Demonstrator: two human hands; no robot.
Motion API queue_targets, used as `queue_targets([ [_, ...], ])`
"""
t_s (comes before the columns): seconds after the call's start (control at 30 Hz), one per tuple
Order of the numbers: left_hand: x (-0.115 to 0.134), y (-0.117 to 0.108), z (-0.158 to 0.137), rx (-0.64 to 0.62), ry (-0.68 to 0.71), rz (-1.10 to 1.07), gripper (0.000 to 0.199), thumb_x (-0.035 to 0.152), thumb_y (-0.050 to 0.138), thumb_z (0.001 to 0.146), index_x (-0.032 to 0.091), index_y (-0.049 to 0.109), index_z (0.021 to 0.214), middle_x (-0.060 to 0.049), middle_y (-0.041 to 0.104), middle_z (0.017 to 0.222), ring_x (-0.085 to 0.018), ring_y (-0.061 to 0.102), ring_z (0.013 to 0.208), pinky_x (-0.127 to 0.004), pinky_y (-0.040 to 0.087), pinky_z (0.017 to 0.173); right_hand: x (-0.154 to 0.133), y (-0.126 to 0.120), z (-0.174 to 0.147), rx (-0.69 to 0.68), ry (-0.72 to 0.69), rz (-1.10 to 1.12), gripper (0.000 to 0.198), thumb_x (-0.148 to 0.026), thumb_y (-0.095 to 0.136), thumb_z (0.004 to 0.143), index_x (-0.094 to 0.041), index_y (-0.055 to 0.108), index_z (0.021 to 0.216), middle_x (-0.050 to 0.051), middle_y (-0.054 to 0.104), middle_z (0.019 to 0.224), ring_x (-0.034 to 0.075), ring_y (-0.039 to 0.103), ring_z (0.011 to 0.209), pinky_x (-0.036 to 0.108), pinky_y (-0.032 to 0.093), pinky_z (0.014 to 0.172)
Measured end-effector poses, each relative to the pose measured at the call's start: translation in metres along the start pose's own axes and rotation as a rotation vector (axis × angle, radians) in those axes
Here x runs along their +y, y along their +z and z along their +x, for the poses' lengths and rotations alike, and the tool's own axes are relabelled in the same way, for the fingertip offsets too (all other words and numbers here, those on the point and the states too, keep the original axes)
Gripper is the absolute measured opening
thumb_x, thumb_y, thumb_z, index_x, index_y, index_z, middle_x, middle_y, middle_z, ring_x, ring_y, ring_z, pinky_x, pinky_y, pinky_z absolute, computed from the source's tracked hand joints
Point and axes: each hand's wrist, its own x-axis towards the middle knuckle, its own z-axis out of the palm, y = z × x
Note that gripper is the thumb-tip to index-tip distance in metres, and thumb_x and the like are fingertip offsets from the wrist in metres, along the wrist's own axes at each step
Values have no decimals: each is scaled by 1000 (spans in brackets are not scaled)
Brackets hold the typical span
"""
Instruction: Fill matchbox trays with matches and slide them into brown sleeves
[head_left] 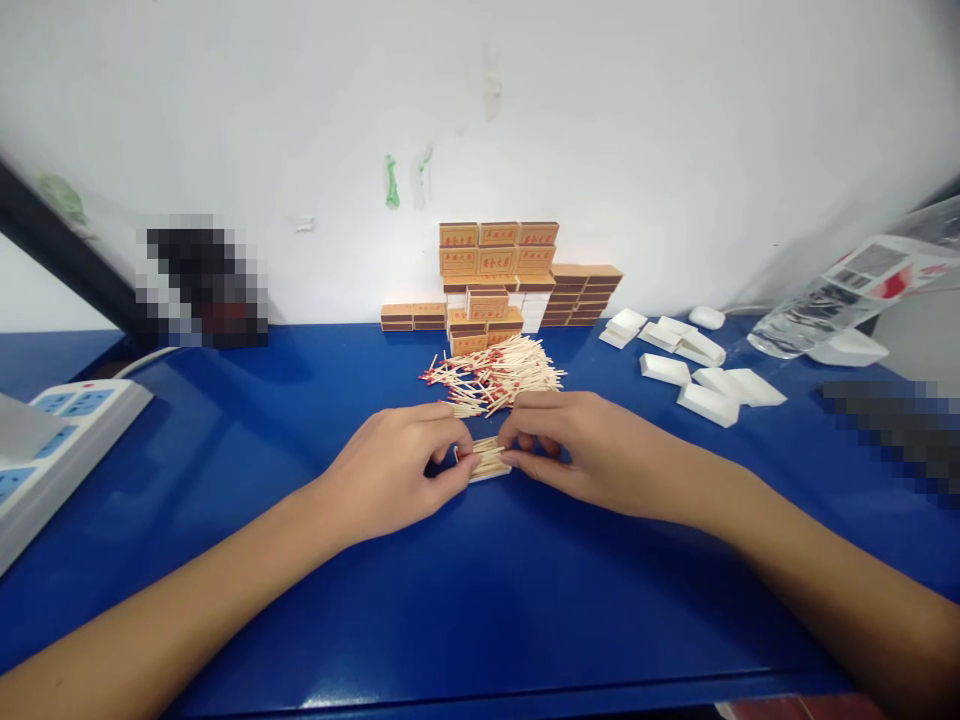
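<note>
A small white matchbox tray [491, 476] filled with matches [489, 456] lies on the blue table in front of me. My left hand [405, 460] pinches the tray's left end, thumb and fingers closed at the matches there. At the right end, my right hand [577, 445] has its thumb and fingertips closed on the tray and the match ends. Just beyond my hands lies a loose heap of red-tipped matches [517, 370]. Behind that heap stand stacked matchboxes [495, 262] with orange printed faces, against the wall.
Several white empty trays [709, 403] lie at the right, near a clear plastic bottle [814, 305] lying tilted and a small white case [706, 317]. A white power strip [112, 405] sits on the left. Two dark areas are blurred out. The white wall [300, 120] bounds the table's back.
</note>
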Motion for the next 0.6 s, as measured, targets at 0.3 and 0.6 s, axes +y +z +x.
queue_targets([
  [0.3,0,-3,0,10,22,14,10,18,61,92,18,71,91,3,57,72,-10,48,60,-25,36,59,-4,1,0,9,8,26,9,-17,60,98,-19,65,92,2,66,87,14,56,74,27,40,69],
  [0.6,0,-4,-2,-29,53,20,12,17,61,90,19,72,93,2,60,79,-10,52,63,-25,38,59,-3,4,1,-23,22,33,8,-16,60,97,-19,65,92,2,66,90,14,57,78,27,40,69],
])
